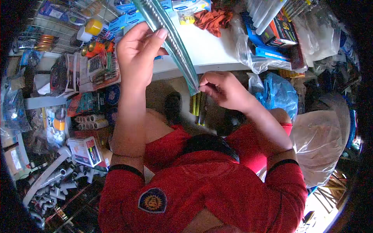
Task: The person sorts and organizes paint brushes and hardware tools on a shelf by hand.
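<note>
A long, narrow, clear greenish plastic sleeve (185, 64) slants across the top middle of the view. Inside it shows a long metal rod with spiral grooves, which looks like a drill bit (173, 40). My left hand (139, 54) grips the sleeve along its upper part, thumb on top and fingers behind. With thumb and forefinger my right hand (229, 91) pinches the sleeve's lower end. The sleeve's top end runs out of view.
A white table (217, 48) lies behind the sleeve, with a crumpled orange-red cloth (213, 22) on it. Packaged goods crowd the left; grey pipe fittings (58, 186) lie lower left. A blue plastic bag (278, 93) and a large plastic-wrapped item (320, 143) stand right.
</note>
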`<state>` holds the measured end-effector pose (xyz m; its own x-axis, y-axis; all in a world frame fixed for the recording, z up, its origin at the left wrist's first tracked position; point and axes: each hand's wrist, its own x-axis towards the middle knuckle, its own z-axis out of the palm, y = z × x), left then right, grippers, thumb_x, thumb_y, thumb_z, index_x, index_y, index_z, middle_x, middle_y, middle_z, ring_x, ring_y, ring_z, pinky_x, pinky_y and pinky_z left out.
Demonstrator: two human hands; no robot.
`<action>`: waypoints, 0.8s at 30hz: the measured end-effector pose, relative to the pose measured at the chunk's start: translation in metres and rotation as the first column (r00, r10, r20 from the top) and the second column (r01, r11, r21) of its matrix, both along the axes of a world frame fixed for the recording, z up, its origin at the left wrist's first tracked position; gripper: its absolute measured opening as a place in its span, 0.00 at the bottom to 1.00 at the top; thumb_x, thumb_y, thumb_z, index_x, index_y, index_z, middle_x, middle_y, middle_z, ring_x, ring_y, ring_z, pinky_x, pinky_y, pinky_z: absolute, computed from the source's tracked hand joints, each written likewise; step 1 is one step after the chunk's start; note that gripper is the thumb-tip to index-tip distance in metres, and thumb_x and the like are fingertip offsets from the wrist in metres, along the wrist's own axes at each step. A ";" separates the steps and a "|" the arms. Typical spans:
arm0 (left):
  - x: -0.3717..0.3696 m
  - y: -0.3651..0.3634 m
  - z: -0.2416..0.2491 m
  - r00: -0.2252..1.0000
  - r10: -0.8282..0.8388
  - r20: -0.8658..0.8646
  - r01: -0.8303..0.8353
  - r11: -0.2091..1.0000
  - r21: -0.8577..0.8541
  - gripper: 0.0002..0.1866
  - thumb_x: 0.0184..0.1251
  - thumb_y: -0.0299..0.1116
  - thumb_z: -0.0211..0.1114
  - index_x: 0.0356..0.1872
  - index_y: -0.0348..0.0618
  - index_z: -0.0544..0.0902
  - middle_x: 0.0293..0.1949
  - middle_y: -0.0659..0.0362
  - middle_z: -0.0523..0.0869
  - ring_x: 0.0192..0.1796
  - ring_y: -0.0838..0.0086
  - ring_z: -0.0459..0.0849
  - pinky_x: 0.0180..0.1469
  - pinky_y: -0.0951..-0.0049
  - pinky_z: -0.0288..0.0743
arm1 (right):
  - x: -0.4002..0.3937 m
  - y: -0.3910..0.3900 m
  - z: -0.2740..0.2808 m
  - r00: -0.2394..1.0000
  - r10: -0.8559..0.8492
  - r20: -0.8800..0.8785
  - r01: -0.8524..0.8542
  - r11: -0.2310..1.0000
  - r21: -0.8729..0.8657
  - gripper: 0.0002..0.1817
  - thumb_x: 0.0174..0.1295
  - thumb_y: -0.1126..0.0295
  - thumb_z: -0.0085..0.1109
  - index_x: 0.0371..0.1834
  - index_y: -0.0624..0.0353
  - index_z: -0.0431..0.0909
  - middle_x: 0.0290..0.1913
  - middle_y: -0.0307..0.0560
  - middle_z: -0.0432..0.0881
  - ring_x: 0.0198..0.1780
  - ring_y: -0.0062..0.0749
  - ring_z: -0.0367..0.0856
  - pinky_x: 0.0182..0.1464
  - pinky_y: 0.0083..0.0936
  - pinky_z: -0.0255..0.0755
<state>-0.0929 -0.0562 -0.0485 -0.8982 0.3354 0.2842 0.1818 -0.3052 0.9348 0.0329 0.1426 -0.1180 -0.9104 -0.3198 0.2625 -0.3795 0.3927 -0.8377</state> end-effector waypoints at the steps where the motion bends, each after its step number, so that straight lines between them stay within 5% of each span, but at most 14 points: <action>1: -0.001 0.000 -0.002 1.000 -0.021 -0.021 0.021 1.000 -0.007 0.14 0.66 0.24 0.68 0.51 0.34 0.81 0.41 0.58 0.87 0.39 0.77 0.86 0.35 0.77 0.84 | 0.001 -0.002 -0.001 0.999 -0.007 -0.035 0.007 1.000 0.013 0.06 0.60 0.79 0.63 0.39 0.64 0.77 0.35 0.52 0.82 0.37 0.42 0.83 0.40 0.31 0.75; 5: 0.005 0.008 -0.001 0.997 -0.040 -0.066 0.038 0.999 -0.030 0.19 0.63 0.21 0.69 0.55 0.35 0.78 0.46 0.58 0.86 0.41 0.78 0.86 0.36 0.79 0.82 | 0.003 -0.005 -0.005 1.000 -0.024 -0.019 0.024 1.000 -0.009 0.08 0.59 0.80 0.63 0.40 0.64 0.75 0.36 0.54 0.81 0.38 0.46 0.83 0.41 0.32 0.75; 8: 0.005 0.006 0.002 0.998 -0.066 -0.011 0.065 0.998 -0.023 0.22 0.63 0.20 0.69 0.58 0.36 0.75 0.48 0.57 0.85 0.42 0.75 0.86 0.39 0.75 0.85 | 0.004 -0.005 -0.003 0.998 -0.037 -0.052 0.035 0.999 -0.037 0.05 0.62 0.79 0.61 0.37 0.64 0.75 0.34 0.50 0.80 0.37 0.36 0.81 0.41 0.29 0.73; 10: 0.004 0.004 0.004 0.997 -0.077 0.025 0.076 0.997 0.031 0.23 0.63 0.20 0.69 0.59 0.36 0.74 0.48 0.57 0.85 0.42 0.74 0.87 0.40 0.73 0.86 | 0.007 -0.006 -0.005 0.984 0.084 0.155 -0.032 0.950 -0.312 0.03 0.67 0.78 0.58 0.37 0.63 0.74 0.33 0.43 0.79 0.37 0.25 0.77 0.41 0.25 0.70; 13: 0.002 0.001 0.006 0.991 -0.113 0.074 0.107 0.991 0.082 0.24 0.65 0.21 0.67 0.61 0.37 0.72 0.48 0.55 0.84 0.42 0.70 0.88 0.42 0.67 0.89 | 0.012 -0.013 -0.006 0.969 0.142 0.204 -0.026 0.873 -0.486 0.04 0.70 0.76 0.56 0.38 0.63 0.72 0.33 0.38 0.76 0.38 0.17 0.71 0.41 0.21 0.67; 19: 0.008 -0.002 0.012 0.985 -0.161 0.068 0.157 0.986 0.062 0.25 0.68 0.20 0.62 0.65 0.36 0.68 0.46 0.49 0.85 0.42 0.62 0.89 0.42 0.61 0.90 | 0.015 -0.021 -0.002 0.891 0.230 0.392 0.075 0.776 -0.626 0.08 0.71 0.75 0.57 0.48 0.66 0.75 0.43 0.42 0.82 0.42 0.24 0.82 0.45 0.22 0.76; 23: 0.008 0.000 0.005 0.991 -0.131 0.001 0.131 0.990 0.047 0.27 0.69 0.21 0.61 0.68 0.35 0.66 0.46 0.47 0.86 0.42 0.61 0.89 0.41 0.63 0.90 | 0.009 -0.015 0.004 0.940 0.189 0.286 -0.011 0.850 -0.526 0.09 0.68 0.77 0.59 0.49 0.67 0.78 0.42 0.44 0.84 0.45 0.27 0.85 0.49 0.24 0.79; 24: 0.008 0.000 0.004 0.992 -0.122 -0.016 0.123 0.992 0.012 0.27 0.69 0.20 0.61 0.68 0.35 0.66 0.47 0.47 0.86 0.43 0.62 0.89 0.40 0.65 0.90 | 0.007 -0.011 0.009 0.974 0.116 0.196 -0.043 0.939 -0.340 0.08 0.66 0.78 0.61 0.47 0.66 0.79 0.39 0.44 0.85 0.45 0.25 0.85 0.49 0.24 0.79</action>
